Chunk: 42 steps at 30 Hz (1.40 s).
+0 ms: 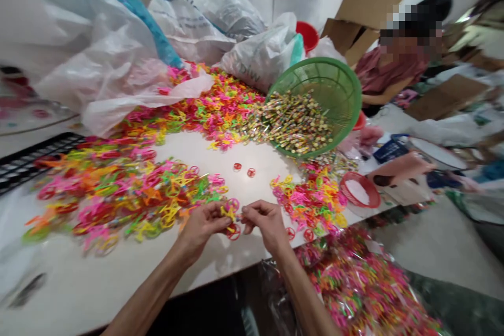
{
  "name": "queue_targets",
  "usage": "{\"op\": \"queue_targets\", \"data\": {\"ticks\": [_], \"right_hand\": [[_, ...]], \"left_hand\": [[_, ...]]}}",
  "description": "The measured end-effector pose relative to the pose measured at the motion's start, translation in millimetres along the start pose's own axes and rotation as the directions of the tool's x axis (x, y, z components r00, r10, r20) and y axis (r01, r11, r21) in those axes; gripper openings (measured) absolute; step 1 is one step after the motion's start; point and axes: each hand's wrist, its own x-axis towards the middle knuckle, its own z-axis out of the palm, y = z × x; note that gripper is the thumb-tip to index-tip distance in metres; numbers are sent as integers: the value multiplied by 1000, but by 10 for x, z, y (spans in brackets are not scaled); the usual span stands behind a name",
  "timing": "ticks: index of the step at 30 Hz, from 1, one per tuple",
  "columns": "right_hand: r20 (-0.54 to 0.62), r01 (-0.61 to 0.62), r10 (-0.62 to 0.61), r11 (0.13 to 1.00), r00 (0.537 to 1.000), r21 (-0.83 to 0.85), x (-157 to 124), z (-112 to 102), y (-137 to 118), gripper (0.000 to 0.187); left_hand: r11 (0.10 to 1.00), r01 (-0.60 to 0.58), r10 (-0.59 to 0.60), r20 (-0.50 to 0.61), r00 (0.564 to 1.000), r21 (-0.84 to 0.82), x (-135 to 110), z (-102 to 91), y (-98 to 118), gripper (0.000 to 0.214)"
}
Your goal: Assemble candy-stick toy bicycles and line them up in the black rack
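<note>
My left hand (202, 226) pinches a small plastic toy (227, 214) with a yellow body, a pink wheel at its top and a red wheel at its bottom. Close to it on the right, my right hand (268, 223) is closed with thumb and forefinger together at the toy's side. Whatever those fingertips hold is too small to make out. Two red wheels (251, 172) lie on the white table (189, 144) beyond the hands. Many similar coloured plastic toys (153, 194) are heaped to the left, and another pile (315, 197) lies to the right.
A tilted green basket (352, 100) spills small patterned sticks (295, 123) onto the table. White sacks (260, 55) stand behind. At right are a red bowl (376, 200) with white contents and a seated person (394, 71). Bagged toys (362, 283) lie below the table's front edge.
</note>
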Motion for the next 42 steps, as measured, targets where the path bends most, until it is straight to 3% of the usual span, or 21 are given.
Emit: {"op": "queue_targets", "data": {"ticks": [4, 6, 8, 10, 11, 12, 14, 16, 17, 18, 20, 23, 26, 28, 30, 32, 34, 36, 38, 40, 42], "right_hand": [[-78, 48, -54, 996, 995, -73, 24, 113, 54, 26], [-36, 58, -62, 993, 997, -103, 100, 114, 77, 29], [78, 107, -92, 970, 993, -220, 240, 7, 40, 32], [115, 188, -151, 858, 982, -478, 449, -238, -83, 38], [76, 190, -186, 733, 980, -653, 573, -405, -173, 39], [-1, 137, -246, 542, 969, -829, 702, -588, -272, 35], [-166, -165, -308, 31, 937, -986, 956, -945, -464, 28], [-210, -242, -297, -76, 932, -967, 1169, -1205, -585, 25], [-206, -246, -288, -111, 935, -963, 1252, -1285, -608, 24], [-193, -236, -279, -130, 941, -963, 1317, -1334, -606, 23], [-166, -218, -275, -171, 947, -961, 1392, -1367, -552, 23], [-166, -232, -292, -210, 942, -950, 1390, -1356, -457, 24], [-175, -254, -317, -229, 932, -940, 1296, -1335, -465, 26], [-140, -223, -354, -208, 925, -952, 1191, -1298, -522, 26], [-90, -151, -424, -113, 901, -982, 1056, -1229, -573, 24], [-67, -28, -479, 88, 875, -996, 901, -1128, -572, 16], [-97, 107, -469, 391, 878, -914, 734, -997, -501, 8], [-152, 164, -363, 705, 919, -690, 565, -841, -379, 8], [-166, 134, -215, 907, 962, -398, 403, -677, -241, 10], [-150, 94, -118, 984, 982, -154, 255, -527, -114, 13], [-163, 81, -77, 996, 984, 22, 115, -412, -2, 19]], "left_hand": [[995, -10, 23, -128, 992, 99, 85, 59, 4, 40], [989, -11, 33, -147, 989, 149, 127, 60, 65, 48], [964, -47, 98, -186, 978, 263, 149, -28, 175, 56], [870, -101, 240, -236, 942, 483, 151, -223, 330, 58], [767, -106, 331, -249, 910, 633, 151, -347, 420, 55], [617, -86, 430, -244, 869, 782, 155, -471, 515, 50], [214, 9, 585, -136, 799, 977, 193, -665, 708, 46], [-119, 64, 652, 29, 758, 991, 312, -712, 886, 44], [-206, 70, 655, 84, 751, 976, 417, -676, 963, 42], [-241, 76, 635, 98, 766, 967, 555, -610, 1027, 38], [-241, 28, 476, 93, 875, 970, 911, -431, 1106, 30], [-216, -1, 415, 93, 905, 976, 1476, -189, 1087, 24], [-138, -31, 409, 85, 908, 990, 1841, -71, 957, 20], [-54, -45, 411, 63, 910, 998, 1950, -55, 872, 24], [54, -57, 421, 29, 907, 997, 1980, -62, 821, 23], [182, -79, 459, -14, 888, 980, 1950, -65, 813, 17], [326, -122, 517, -69, 853, 938, 1869, -48, 834, 17], [482, -178, 548, -136, 826, 858, 1736, -13, 857, 23], [638, -226, 519, -194, 832, 736, 1549, 23, 848, 27], [770, -252, 447, -214, 869, 587, 1302, 49, 782, 30], [859, -259, 372, -192, 908, 441, 996, 72, 647, 28]]}}
